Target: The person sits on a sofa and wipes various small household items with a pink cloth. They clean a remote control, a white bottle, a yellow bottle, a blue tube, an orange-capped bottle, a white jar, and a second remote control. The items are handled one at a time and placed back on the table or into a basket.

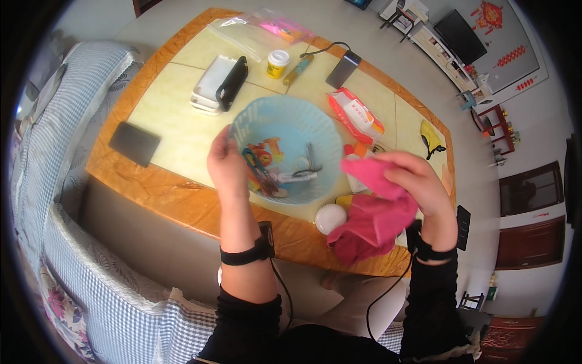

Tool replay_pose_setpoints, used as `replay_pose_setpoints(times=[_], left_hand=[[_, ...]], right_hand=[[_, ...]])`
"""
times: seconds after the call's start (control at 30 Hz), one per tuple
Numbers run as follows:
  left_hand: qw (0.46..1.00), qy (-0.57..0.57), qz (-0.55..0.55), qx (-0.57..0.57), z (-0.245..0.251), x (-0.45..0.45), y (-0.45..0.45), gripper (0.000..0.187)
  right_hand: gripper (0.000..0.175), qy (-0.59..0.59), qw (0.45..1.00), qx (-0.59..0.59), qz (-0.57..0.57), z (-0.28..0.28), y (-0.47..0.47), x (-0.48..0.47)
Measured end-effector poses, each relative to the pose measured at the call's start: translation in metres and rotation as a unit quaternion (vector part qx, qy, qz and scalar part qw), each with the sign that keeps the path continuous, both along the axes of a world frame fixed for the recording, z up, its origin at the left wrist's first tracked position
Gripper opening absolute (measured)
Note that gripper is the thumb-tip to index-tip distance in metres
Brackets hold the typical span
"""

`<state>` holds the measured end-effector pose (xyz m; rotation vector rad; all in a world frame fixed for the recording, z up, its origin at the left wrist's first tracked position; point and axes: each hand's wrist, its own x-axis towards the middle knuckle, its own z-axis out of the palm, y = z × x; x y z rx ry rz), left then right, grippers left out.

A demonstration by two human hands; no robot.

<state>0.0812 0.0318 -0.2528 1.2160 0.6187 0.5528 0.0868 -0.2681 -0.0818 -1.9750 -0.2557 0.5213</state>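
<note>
My left hand (227, 159) grips the left rim of a pale blue plastic basket (325, 136) on the table. Inside it lie scissors (257, 168), a white tube (295, 177) bearing writing and several small loose items. Between the thumb and fingers of my right hand (411, 175), a pink cloth (377, 214) is held by its upper part. Its folds hang down over the table's near right side and hide what lies beneath. Just left of the cloth is a round white lid or jar (331, 219). A white container (357, 179) is partly covered behind the cloth.
Across the table (182, 198) stand white and black plastic trays or cases (213, 84), a yellow cup with white lid (278, 64), a power bank (343, 69), a wipes pack (357, 116), a clear bag (245, 36), a dark flat case (134, 143) and a yellow-black item (431, 139). A checkered sofa (104, 277) borders the left.
</note>
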Motion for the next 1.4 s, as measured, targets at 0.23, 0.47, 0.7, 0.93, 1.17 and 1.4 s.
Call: replay_pose_setpoints(times=[0.23,0.47,0.7,0.93,1.17,1.4], left_hand=[[0.921,-0.071,0.122,0.363,0.037,-0.016,0.002,0.029],[0.849,0.149,-0.261,0.436,0.035,-0.009,-0.023,0.027],[0.623,0.365,-0.410,0.557,0.040,0.011,-0.038,0.035],[0.513,0.322,-0.417,0.677,0.034,0.026,-0.040,0.021],[0.825,0.057,-0.168,0.537,0.077,-0.001,-0.049,0.014],[0.891,-0.019,-0.446,0.084,0.084,-0.041,-0.141,0.026]], right_hand=[[0.031,-0.031,0.963,0.109,-0.246,-0.055,-0.070,-0.063],[0.032,-0.186,0.964,-0.035,-0.185,-0.138,-0.078,-0.090],[0.031,-0.201,0.953,0.085,-0.209,-0.151,-0.098,-0.084],[0.035,-0.059,0.855,0.375,-0.352,-0.145,-0.138,-0.086],[0.034,-0.025,0.718,0.542,-0.435,-0.140,-0.160,-0.082],[0.028,-0.238,0.738,0.358,-0.521,-0.145,-0.163,-0.077]])
